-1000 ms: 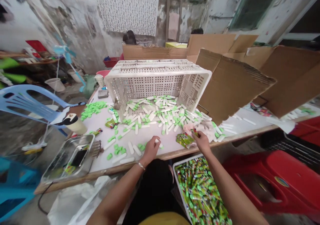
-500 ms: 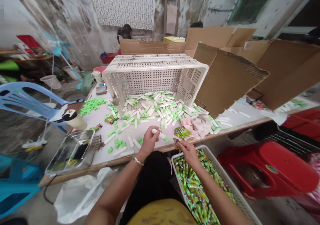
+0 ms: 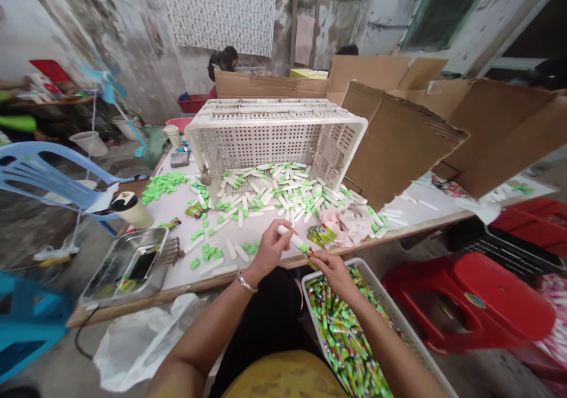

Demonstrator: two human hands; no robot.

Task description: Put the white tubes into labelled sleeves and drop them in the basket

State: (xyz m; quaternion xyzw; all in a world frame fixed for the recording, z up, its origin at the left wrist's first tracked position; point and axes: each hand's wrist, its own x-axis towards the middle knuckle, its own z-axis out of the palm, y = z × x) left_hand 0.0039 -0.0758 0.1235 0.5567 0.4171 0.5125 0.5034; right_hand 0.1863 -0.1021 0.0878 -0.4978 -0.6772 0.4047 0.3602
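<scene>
A tilted white plastic crate (image 3: 274,144), loose white tubes (image 3: 241,218), green caps (image 3: 163,186), a pink cloth (image 3: 348,224) and a metal tray (image 3: 124,262) crowd a white-topped desk (image 3: 177,271).

Matt plastic tube (image 3: 290,240); rough cardboard (image 3: 398,144); glossy steel tray (image 3: 144,230)

**Crowded piecework workshop in a worn, stained room**

A long bench (image 3: 177,209) strewn with white plastic sticks (image 3: 234,249) and green caps (image 3: 163,186) anchors the room. Behind the bench, a co-worker (image 3: 224,61) sits past cardboard sheets (image 3: 398,144), before a peeling plaster wall (image 3: 133,43). In front of it, a basket of printed green tubes (image 3: 341,339) stands beside a red plastic stool (image 3: 465,297).
</scene>
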